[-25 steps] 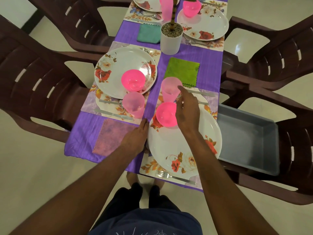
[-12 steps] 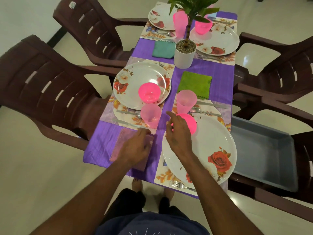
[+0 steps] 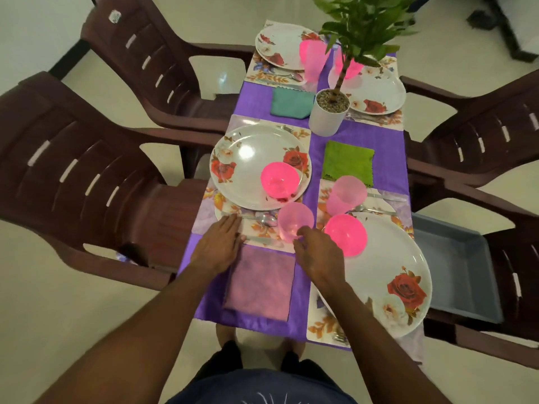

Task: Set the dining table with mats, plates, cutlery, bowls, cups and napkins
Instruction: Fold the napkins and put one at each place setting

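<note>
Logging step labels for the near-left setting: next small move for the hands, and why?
Probably square up the mauve napkin. The left hand lies flat on its upper left corner and the right hand hovers beside the pale pink cup, holding nothing. Plate, bowl and cutlery already sit on that mat.

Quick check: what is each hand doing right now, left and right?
Left hand: open, fingers flat at the pink napkin's top corner.
Right hand: open, loosely curled, holding nothing.
</note>
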### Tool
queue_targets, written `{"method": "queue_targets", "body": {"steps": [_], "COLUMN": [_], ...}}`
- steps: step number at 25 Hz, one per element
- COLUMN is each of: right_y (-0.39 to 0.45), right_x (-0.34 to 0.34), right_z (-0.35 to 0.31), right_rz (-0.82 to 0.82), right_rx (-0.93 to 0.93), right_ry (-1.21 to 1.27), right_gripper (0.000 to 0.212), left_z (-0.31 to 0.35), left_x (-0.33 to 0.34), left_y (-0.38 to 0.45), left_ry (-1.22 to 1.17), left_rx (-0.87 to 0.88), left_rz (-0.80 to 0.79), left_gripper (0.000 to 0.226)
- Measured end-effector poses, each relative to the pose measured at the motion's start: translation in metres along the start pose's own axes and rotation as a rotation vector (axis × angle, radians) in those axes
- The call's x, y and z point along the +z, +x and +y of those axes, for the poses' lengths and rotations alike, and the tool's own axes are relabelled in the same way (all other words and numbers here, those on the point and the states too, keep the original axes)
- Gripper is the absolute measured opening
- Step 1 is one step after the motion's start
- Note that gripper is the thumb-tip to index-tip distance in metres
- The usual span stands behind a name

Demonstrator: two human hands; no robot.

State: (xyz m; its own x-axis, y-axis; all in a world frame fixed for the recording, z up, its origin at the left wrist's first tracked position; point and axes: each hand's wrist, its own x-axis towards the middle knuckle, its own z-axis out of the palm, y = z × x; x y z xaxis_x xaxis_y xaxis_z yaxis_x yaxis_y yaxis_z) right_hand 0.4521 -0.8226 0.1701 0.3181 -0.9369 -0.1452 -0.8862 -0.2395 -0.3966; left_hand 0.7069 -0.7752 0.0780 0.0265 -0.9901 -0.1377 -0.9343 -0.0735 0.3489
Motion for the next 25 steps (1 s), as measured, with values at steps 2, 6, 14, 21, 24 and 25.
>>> {"method": "queue_targets", "body": {"steps": [2,6,14,21,24,25], "right_y": [0.002,0.004,0.024,0.036,0.033,0.032], "right_x": [0.002,0.007,0.012,0.016,0.011,0.007], "right_z": [-0.006,-0.022,-0.046,-0.050,-0.052,-0.054], "right_rz": [0.018,0.061,0.110,0.098,0.035,0.066], "right_rx": [0.095,0.159,0.250,0.283,0.327,0.357], "right_ry": [0.042,-0.001,-0.013,-0.022,0.011,0.002], "right_gripper": [0.022,0.022,0.024,0.024,0.046,0.052], "left_z": [-0.006,-0.018,-0.028,-0.033,-0.035,-0.035], "left_x": [0.002,0.001,-0.001,-0.003,-0.005,-0.006], "left_y": [0.002,0.000,0.000,0.004,0.005,0.006], "left_ry": [-0.002,0.063,0.063,0.081,0.086,0.088], "left_rx": [-0.012,0.010,0.055,0.089,0.094,0.096], "left_rz": [-0.047,-0.057,-0.082,-0.087,-0.105,-0.108], "left_gripper": [0.068,0.069,0.072,0.070,0.067,0.066]}}
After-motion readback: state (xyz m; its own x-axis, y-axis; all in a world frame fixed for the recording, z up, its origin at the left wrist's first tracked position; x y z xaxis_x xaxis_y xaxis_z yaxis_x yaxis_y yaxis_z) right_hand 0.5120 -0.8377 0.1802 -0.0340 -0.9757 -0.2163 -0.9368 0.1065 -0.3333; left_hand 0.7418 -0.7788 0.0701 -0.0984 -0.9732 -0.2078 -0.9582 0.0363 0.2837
